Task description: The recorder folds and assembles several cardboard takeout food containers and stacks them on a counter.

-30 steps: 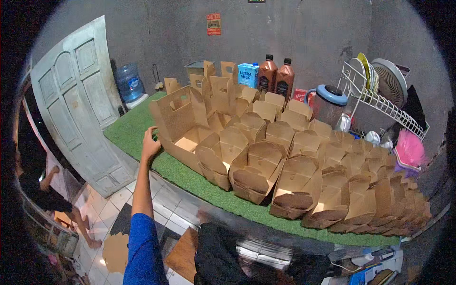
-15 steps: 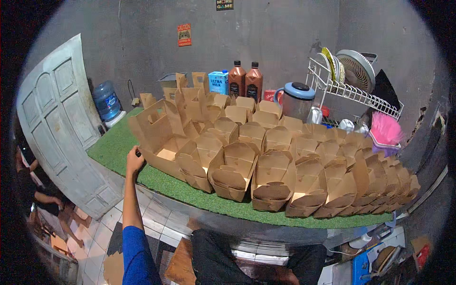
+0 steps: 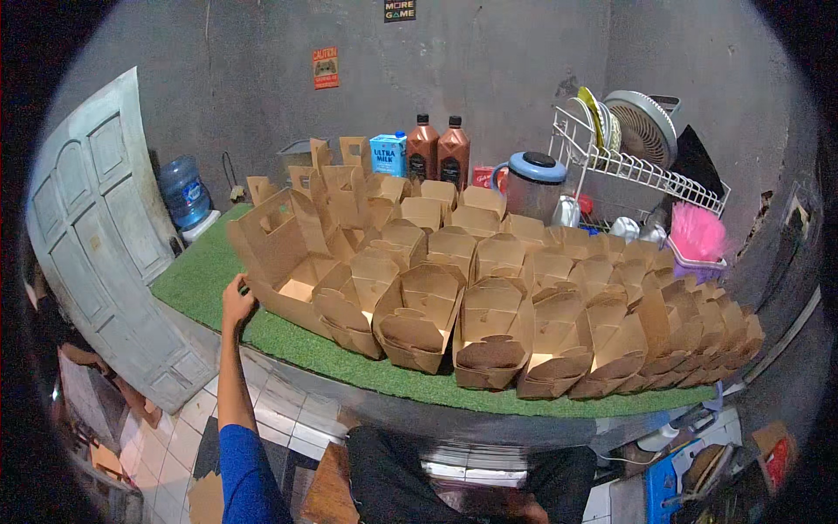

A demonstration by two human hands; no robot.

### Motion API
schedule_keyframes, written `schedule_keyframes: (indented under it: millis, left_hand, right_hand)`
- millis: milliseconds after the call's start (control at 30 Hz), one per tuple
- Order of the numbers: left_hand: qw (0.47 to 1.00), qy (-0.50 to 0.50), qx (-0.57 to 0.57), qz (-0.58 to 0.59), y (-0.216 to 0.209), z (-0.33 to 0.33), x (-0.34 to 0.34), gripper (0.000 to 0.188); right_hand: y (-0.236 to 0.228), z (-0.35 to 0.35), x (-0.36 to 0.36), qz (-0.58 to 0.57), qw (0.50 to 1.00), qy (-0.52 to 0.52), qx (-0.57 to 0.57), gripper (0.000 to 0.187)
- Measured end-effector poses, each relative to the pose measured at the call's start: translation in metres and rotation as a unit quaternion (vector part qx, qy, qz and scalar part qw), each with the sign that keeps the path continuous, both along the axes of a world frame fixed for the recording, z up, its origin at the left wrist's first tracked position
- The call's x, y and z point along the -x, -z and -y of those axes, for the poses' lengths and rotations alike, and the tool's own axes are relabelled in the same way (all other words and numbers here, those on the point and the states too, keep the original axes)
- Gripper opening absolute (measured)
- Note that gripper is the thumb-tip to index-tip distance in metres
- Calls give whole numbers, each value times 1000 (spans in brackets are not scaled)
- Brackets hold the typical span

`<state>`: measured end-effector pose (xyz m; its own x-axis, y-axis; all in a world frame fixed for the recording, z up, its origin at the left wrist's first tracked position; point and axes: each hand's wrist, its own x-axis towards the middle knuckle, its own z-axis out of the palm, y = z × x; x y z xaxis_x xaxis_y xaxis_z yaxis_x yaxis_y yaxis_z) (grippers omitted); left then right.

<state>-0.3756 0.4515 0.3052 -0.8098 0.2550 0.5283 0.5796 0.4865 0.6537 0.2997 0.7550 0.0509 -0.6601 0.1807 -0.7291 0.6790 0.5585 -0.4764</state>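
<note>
The tall brown paper carrier box with a cut-out handle stands open at the left end of the crowd, on the green turf mat that covers the counter. It is set at the outer corner, likely so it stays within easy reach. The left hand is up against its lower left corner, fingers curled at the cardboard edge; whether they pinch it or only touch it I cannot tell. The arm rises straight from below, blue sleeve at the elbow, wrist bent toward the box. The right hand is out of view. Just beside the carrier, rows of folded brown food boxes nest tightly, flaps open, running to the right edge. Behind them stand two brown bottles, a blue carton, a jug with a blue lid and a white dish rack. A water bottle sits by the pale door.
</note>
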Motion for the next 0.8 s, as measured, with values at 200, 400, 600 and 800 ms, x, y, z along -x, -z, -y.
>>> schedule_keyframes:
  millis: [200, 400, 600, 800]
  left_hand:
    - [1000, -12, 3, -21, 3, 0, 4, 35]
    - [999, -27, -9, -15, 3, 0, 1, 32]
    - [1000, -12, -6, 2, 3, 2, 5, 30]
    - [999, -18, -28, 11, 0, 0, 0, 29]
  right_hand:
    - [1, -1, 1, 7, 1000, 4, 2, 63]
    - [1, -2, 4, 20, 1000, 3, 3, 62]
    - [3, -1, 7, 18, 1000, 3, 6, 61]
    - [4, 0, 9, 5, 1000, 7, 12, 60]
